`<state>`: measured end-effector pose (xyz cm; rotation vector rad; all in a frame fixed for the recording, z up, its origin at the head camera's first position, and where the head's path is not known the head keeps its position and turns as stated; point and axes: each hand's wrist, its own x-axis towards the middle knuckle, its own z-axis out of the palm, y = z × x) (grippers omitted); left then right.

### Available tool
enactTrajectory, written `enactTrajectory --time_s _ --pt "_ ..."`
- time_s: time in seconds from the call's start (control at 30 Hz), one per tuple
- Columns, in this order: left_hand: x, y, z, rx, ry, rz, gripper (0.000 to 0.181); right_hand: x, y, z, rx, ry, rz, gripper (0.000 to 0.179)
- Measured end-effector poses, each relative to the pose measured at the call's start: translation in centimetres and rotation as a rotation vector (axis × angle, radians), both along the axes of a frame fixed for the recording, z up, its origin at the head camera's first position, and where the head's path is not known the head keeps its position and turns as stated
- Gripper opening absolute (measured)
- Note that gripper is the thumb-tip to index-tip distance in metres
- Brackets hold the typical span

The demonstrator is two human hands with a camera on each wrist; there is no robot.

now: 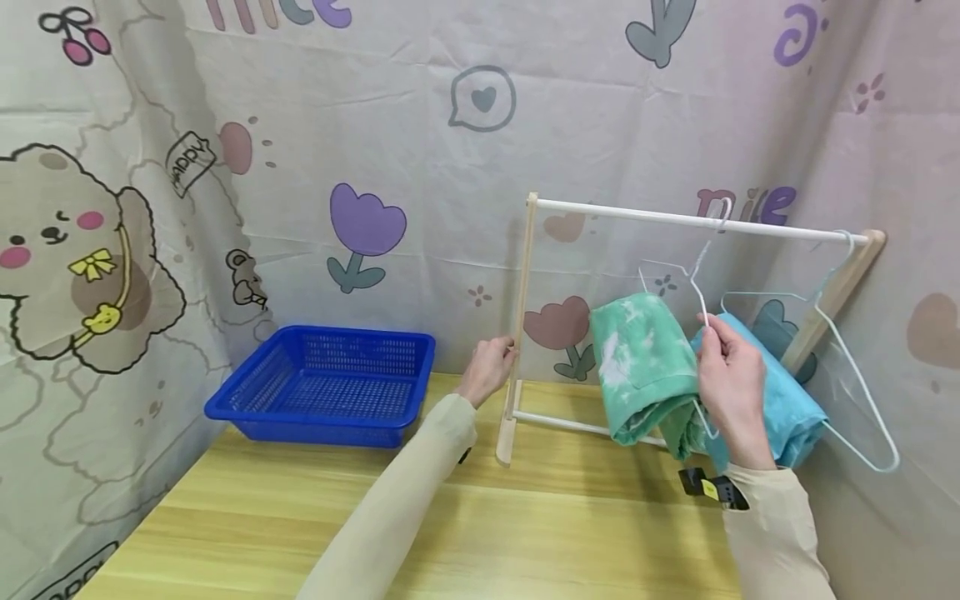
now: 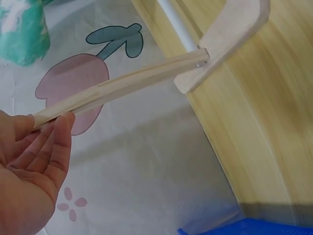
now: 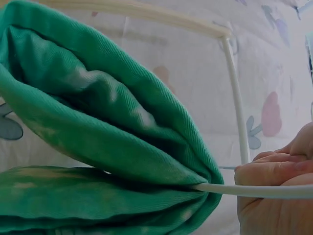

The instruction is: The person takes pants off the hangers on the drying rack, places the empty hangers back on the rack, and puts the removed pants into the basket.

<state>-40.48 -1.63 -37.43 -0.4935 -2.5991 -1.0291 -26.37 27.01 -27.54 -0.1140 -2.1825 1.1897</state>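
Note:
My left hand [image 1: 489, 369] pinches the left wooden post [image 1: 524, 292] of a small clothes rack; the left wrist view shows thumb and fingers [image 2: 61, 142] on the post. With my right hand [image 1: 731, 387] I grip the side of a white wire hanger [image 1: 701, 287], whose hook sits at the rack's white top rail [image 1: 637, 214]. A green and white tie-dyed garment [image 1: 645, 362] hangs folded over this hanger. In the right wrist view the folded green cloth [image 3: 112, 122] fills the left side, with the hanger's white wire [image 3: 254, 190] coming out of its fold.
A light blue garment [image 1: 780, 392] hangs on another hanger [image 1: 855, 358] at the rail's right end, beside the right wooden post [image 1: 836, 300]. On the wooden table [image 1: 570, 533], a blue plastic basket [image 1: 318, 429] stands at the left. A printed curtain [image 1: 450, 233] closes off the back.

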Motion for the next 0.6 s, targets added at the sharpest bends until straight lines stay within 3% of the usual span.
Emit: enactTrajectory --time_s 0.3,0.43,0.6 --pt "0.2 0.4 -0.3 0.001 -0.044 0.029 0.024 1.0 -0.6 0.5 -0.058 0.012 0.068 0.043" --pt "0.3 0.6 -0.5 -0.008 -0.022 0.07 0.023 1.4 -0.6 0.5 -0.068 0.034 0.112 0.042" --pt "1.0 1.2 -1.2 -0.131 -0.004 0.162 0.027 1.9 -0.7 0.1 -0.092 0.047 0.181 0.043"
